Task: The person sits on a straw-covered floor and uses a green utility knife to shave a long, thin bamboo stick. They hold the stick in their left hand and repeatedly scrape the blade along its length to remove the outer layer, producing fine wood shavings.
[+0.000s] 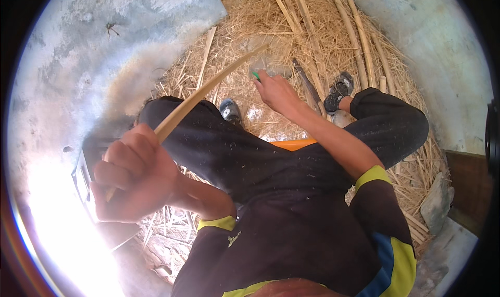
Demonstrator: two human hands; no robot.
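Note:
My left hand (136, 174) is closed round one end of a long, pale bamboo strip (195, 96). The strip slants up and away to the right across my left thigh, narrowing and bending toward its far tip. Between my legs my right hand (278, 93) is closed on a small green thing (255, 74), perhaps a handle; most of it is hidden by the fingers. The strip's far end passes just beyond the right fingertips, with a gap showing between them.
Dry shavings (250, 15) cover the floor. Several pale poles (359, 41) lie at the far right, beside my shoe (339, 91). A dark stick (307, 83) lies by my right hand. Something orange (294, 144) shows under me. Pale concrete (130, 41) rises at the left.

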